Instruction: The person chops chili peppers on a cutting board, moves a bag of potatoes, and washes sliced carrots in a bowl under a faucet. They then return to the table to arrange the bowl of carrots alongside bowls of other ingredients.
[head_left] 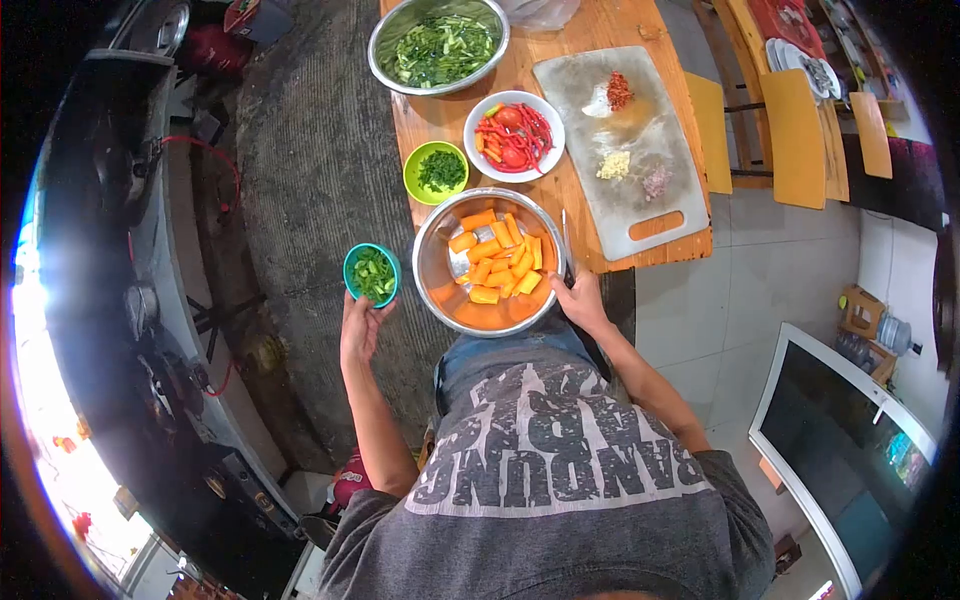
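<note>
Centre frame: steel bowl point(490, 262) of orange chunks at the near edge of the wooden surface point(560, 190), right hand point(580, 300) at its lower-right rim, fingers curled on it. Left of centre, clear of the surface: small teal bowl point(372, 273) of greens, cupped by left hand point(358, 328) fingers, just beside the steel bowl.

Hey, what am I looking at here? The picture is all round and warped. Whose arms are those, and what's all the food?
A camera worn on a person's head took this, looking down through a very wide lens, so the edges bend. The arms are the wearer's own. The left hand holds a small teal bowl of chopped greens, out beside the table. The right hand grips the rim of a steel bowl of orange chunks. On the wooden table sit a bowl of red chillies, a green bowl of herbs, a big bowl of leaves, and a cutting board with small spice piles.
</note>
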